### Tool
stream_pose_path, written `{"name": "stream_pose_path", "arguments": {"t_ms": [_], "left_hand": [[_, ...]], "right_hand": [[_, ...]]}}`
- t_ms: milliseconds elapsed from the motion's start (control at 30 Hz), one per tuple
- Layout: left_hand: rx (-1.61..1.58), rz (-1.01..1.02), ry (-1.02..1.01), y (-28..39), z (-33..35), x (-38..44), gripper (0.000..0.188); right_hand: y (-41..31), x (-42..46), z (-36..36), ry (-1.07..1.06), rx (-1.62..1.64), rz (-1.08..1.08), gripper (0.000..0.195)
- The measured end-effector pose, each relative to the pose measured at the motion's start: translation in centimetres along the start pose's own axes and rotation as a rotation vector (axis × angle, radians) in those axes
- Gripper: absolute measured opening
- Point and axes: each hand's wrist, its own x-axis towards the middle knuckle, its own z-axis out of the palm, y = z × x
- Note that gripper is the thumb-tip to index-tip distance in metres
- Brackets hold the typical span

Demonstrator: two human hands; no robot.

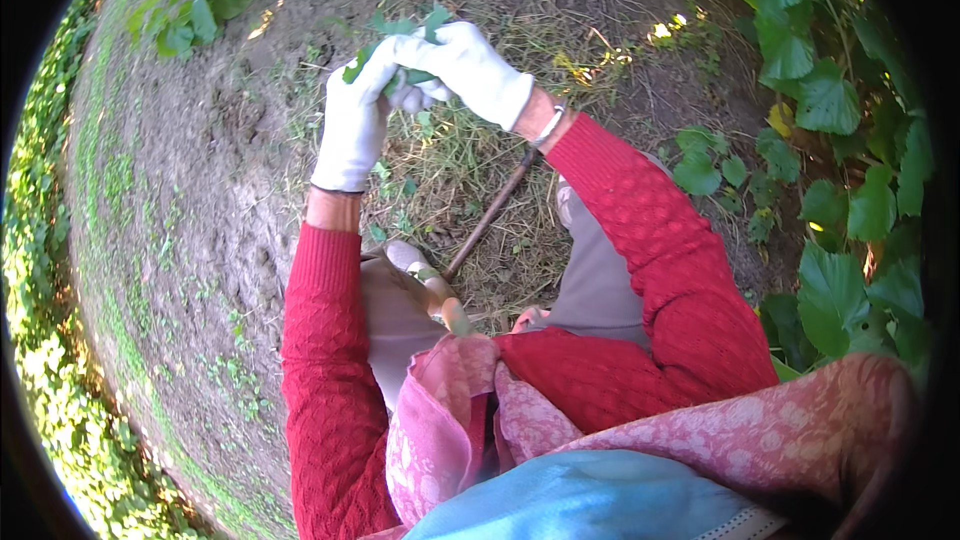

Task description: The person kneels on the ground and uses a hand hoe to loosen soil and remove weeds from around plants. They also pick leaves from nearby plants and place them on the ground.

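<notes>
Both hands wear white fabric gloves and meet in front of me above weedy soil. My left hand (364,101) has its fingers curled around a few green leaves (391,24), with pieces poking out above and below the grip. Against it, my right hand (476,67) closes its thumb and fingers on the same leaves, so the two hands touch. The fingertips partly cover the leaves, and any stem inside the grip is hidden. Below the hands, a wooden handle (491,214) slants across the ground between my feet; its far end passes behind my right wrist.
Broad-leaved plants (825,97) crowd the right side, close to my right arm. A leafy sprig (199,11) hangs at the upper left. Dry cut grass (480,157) covers the soil beneath my hands. A bright green plant row (34,240) runs along the left rim.
</notes>
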Motion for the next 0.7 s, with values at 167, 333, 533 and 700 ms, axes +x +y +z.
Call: {"name": "stream_pose_path", "arguments": {"t_ms": [167,333,533,700], "left_hand": [[-0.340,-0.097,-0.230,-1.4,-2.4,0.7,0.032],[-0.552,-0.071,-0.112,0.2,-0.6,-0.1,0.045],[0.131,-0.113,0.064,0.1,0.4,-0.4,0.031],[0.186,-0.137,0.099,-0.5,-0.3,0.4,0.030]], "right_hand": [[0.9,0.6,-0.5,-0.070,0.264,-0.021,0.027],[0.8,0.1,-0.7,-0.167,0.658,-0.040,0.022],[1.2,0.2,1.1,0.228,0.385,-0.024,0.026],[0.4,0.5,0.2,0.101,0.160,-0.020,0.028]]}}
